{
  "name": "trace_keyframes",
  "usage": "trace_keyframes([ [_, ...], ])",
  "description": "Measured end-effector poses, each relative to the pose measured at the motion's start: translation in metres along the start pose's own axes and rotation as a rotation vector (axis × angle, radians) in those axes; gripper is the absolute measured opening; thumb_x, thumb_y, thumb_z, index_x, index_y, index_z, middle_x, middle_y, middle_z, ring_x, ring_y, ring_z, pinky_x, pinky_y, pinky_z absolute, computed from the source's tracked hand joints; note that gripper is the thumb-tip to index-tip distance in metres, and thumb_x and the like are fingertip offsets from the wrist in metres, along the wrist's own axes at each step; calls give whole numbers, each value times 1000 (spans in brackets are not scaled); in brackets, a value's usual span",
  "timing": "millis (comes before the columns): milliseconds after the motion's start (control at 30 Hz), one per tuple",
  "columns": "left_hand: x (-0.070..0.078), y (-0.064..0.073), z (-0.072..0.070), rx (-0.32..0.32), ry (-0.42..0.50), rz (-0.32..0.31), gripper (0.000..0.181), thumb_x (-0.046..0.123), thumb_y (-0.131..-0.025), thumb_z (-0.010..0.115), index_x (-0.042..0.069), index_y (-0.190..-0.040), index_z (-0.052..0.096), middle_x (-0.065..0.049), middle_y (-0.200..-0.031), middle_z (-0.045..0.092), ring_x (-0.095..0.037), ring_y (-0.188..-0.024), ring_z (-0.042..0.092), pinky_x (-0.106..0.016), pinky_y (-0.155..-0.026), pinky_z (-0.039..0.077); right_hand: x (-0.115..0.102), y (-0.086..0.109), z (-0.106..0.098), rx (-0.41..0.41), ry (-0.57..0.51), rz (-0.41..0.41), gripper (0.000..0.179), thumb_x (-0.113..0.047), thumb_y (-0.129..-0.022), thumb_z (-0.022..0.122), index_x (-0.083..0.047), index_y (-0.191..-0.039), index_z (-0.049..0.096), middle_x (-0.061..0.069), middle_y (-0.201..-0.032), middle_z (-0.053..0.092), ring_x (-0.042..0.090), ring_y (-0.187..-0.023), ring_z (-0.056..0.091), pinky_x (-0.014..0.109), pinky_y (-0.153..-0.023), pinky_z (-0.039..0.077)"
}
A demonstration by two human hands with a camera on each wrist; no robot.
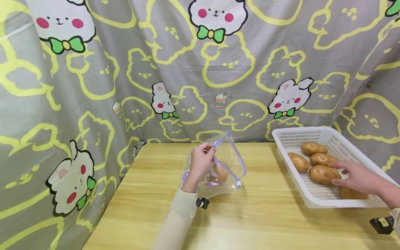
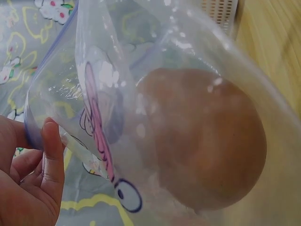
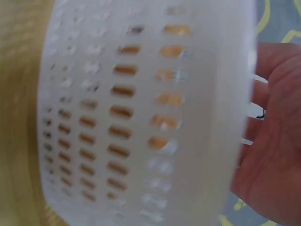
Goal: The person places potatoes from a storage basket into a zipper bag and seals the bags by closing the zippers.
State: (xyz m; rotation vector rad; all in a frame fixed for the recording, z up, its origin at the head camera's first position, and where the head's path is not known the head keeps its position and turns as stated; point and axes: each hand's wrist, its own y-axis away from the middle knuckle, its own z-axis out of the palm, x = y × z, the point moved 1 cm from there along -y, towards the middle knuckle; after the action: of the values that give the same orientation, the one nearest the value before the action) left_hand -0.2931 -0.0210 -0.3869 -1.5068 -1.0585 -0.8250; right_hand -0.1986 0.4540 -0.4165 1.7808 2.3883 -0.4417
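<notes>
My left hand (image 1: 201,160) pinches the purple-edged mouth of a clear slider zip bag (image 1: 232,158) printed with cartoon figures. The bag's mouth gapes toward the right, its slider hanging at the lower corner. Inside the bag sits a brown potato (image 2: 211,141), seen blurred through the plastic. On the right, my right hand (image 1: 359,177) reaches over the white basket, thumb and fingers spread beside the end of a potato (image 1: 323,174); whether they touch it I cannot tell. The basket's wall hides the right fingertips in the right wrist view.
The white perforated basket (image 1: 307,199) holds several potatoes and stands at the table's right side. Its raised rim surrounds them. The wooden table (image 1: 262,215) meets a grey patterned curtain (image 1: 187,69) at the back and left.
</notes>
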Motion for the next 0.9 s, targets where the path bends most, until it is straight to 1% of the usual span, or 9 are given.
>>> trace_keyframes([
  [33,0,0,-1,3,-3,3,10,2,-87,63,-2,-92,70,-23,-77,65,-11,-51,57,-28,-48,55,3,1,1,-29,-7,27,60,-23,-73,81,12,-115,56,32,-105,59,39,-81,60,47,-66,52],
  [100,1,0,-2,5,-10,8,9,1,-87,62,-2,-91,70,-22,-77,65,-13,-51,58,-30,-49,56,8,2,3,-54,-18,52,63,-25,-73,81,13,-116,55,34,-105,58,42,-82,60,51,-68,51],
  [267,1,1,-5,4,0,8,10,1,-87,63,-4,-92,70,-23,-77,66,-18,-52,60,-36,-50,56,18,6,7,-78,-40,61,66,-23,-71,81,14,-117,53,38,-109,55,45,-82,60,54,-68,51],
  [367,1,2,-6,2,14,4,11,2,-87,64,-5,-94,70,-24,-79,66,-20,-54,60,-39,-50,56,22,10,10,-93,-48,65,66,-23,-71,81,15,-118,52,38,-110,54,43,-82,60,51,-67,51],
  [500,2,3,-6,-3,22,-6,13,2,-88,63,-5,-96,69,-25,-80,66,-22,-55,60,-41,-52,56,27,13,12,-102,-63,66,68,-19,-69,82,15,-118,50,38,-109,54,40,-82,61,42,-65,51],
  [567,2,4,-6,-2,19,-7,12,2,-88,63,-5,-96,69,-25,-80,66,-21,-54,59,-41,-52,56,30,15,12,-97,-73,64,68,-17,-68,82,16,-118,49,39,-108,54,41,-81,61,41,-64,51],
  [667,1,4,-6,-1,15,-8,11,1,-87,63,-4,-96,69,-24,-79,66,-17,-54,59,-37,-51,57,36,17,12,-89,-70,64,68,-15,-68,82,17,-117,48,41,-106,53,43,-81,60,44,-64,51],
  [767,1,4,-6,3,7,-5,10,1,-87,63,-2,-94,70,-22,-79,66,-14,-53,58,-32,-50,56,41,19,12,-75,-38,67,69,-15,-65,83,17,-116,49,40,-104,55,45,-82,60,46,-65,52],
  [900,1,4,-6,10,8,-1,10,0,-87,62,-2,-93,70,-21,-79,66,-13,-53,58,-29,-49,56,47,21,12,-98,3,90,72,-18,-64,84,19,-116,50,38,-104,56,46,-87,58,42,-65,51],
])
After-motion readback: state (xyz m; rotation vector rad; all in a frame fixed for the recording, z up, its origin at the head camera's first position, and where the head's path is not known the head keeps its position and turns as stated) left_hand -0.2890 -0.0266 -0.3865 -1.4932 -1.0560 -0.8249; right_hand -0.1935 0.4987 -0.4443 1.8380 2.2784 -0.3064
